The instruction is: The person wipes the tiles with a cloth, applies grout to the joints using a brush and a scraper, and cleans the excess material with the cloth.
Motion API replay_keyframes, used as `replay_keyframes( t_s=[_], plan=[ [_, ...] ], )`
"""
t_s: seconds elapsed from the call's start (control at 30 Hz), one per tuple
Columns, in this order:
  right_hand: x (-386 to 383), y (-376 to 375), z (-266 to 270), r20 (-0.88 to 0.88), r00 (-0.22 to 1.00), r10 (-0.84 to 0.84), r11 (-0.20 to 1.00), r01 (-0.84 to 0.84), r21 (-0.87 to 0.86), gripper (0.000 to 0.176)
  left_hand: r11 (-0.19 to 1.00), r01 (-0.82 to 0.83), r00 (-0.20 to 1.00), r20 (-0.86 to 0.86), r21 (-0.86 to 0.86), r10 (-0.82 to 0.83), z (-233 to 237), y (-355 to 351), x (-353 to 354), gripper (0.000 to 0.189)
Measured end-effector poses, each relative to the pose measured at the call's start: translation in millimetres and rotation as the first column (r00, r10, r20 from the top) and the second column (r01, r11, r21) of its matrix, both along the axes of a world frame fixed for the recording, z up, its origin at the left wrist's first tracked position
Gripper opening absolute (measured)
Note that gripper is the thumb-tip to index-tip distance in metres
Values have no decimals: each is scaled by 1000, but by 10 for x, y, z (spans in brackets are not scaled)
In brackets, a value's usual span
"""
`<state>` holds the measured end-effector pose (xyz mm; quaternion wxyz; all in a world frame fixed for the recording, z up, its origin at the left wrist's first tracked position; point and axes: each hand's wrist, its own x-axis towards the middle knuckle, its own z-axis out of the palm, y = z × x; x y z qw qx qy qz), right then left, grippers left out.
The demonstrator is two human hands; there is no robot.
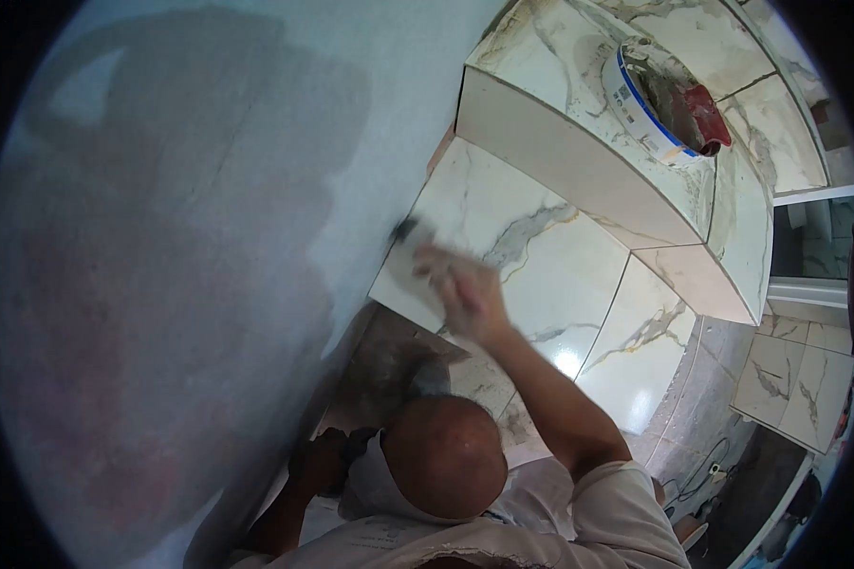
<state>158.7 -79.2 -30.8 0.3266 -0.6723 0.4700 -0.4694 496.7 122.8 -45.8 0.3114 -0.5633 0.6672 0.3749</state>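
My right hand (465, 289) is closed and blurred by motion above a white marbled tile (560, 275). A blurred tool with a dark end (406, 229) extends from its fingers to the tile's edge by the wall. At the lower left, in shadow, my left hand (323, 460) is closed beside my bent knee (446, 455). Something dark shows at its fingers, too dim to name. The tile forms a step tread below a raised tiled step, and a second marbled tile (640, 332) lies to its right.
A white bucket with a blue rim (636, 109) stands on the upper step, holding grey mortar and a red object (707, 119). The plastered wall (180, 266) fills the left side. A cable (697, 479) lies on the lower right floor.
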Motion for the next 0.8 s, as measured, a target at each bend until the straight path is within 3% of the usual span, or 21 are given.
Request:
replay_keyframes(
  t_s=[0.07,0.1,0.17,0.2,0.27,0.3,0.33,0.4,0.47,0.5,0.57,0.6,0.67,0.73,0.8],
  plan=[
    [52,-117,-229,130,983,-127,966,93,241,13,999,32,999,-19,0,-32,18,47,10,29],
    [138,10,-212,131,983,-129,968,95,234,13,999,-7,1000,15,41,6,124,-38,-93,29],
    [325,400,-186,139,928,347,862,-374,342,11,996,-52,998,49,75,49,148,-107,-133,29],
    [321,424,-138,141,927,346,860,-374,348,11,998,-53,999,6,46,53,138,-68,-102,30],
    [285,407,-6,221,923,316,925,-352,146,10,999,-42,998,-40,11,42,125,-64,-76,31],
    [173,196,-108,226,939,260,965,-251,-70,14,1000,-24,998,-58,-7,24,131,-74,-95,32],
    [33,38,-18,199,973,118,940,-174,293,19,1000,-4,997,-75,-22,2,171,-83,-121,32],
    [-21,-223,93,176,978,-108,961,57,272,18,1000,-5,999,-35,-2,5,384,-227,-314,32],
    [240,107,-589,-61,994,87,984,-95,-151,12,1000,2,1000,2,1,-2,491,-389,-402,32],
    [279,312,-272,108,950,291,946,-303,113,16,1000,-10,1000,27,-28,11,498,-399,-402,35],
    [242,412,-120,124,929,348,922,-363,135,16,999,-11,999,37,-49,12,504,-375,-421,37],
    [217,430,-86,155,900,408,890,-430,150,17,994,-42,998,-48,-101,38,501,-406,-398,42],
    [-17,44,-22,-70,989,130,989,-125,76,18,988,-46,989,-144,-144,25,555,-506,-455,48],
    [-300,-514,97,-30,997,-65,994,67,82,17,975,-39,999,-24,-218,35,697,-605,-636,56],
    [-538,-878,-74,40,986,-162,985,159,66,20,967,-44,995,-94,-252,21,839,-712,-795,58]
  ],
)
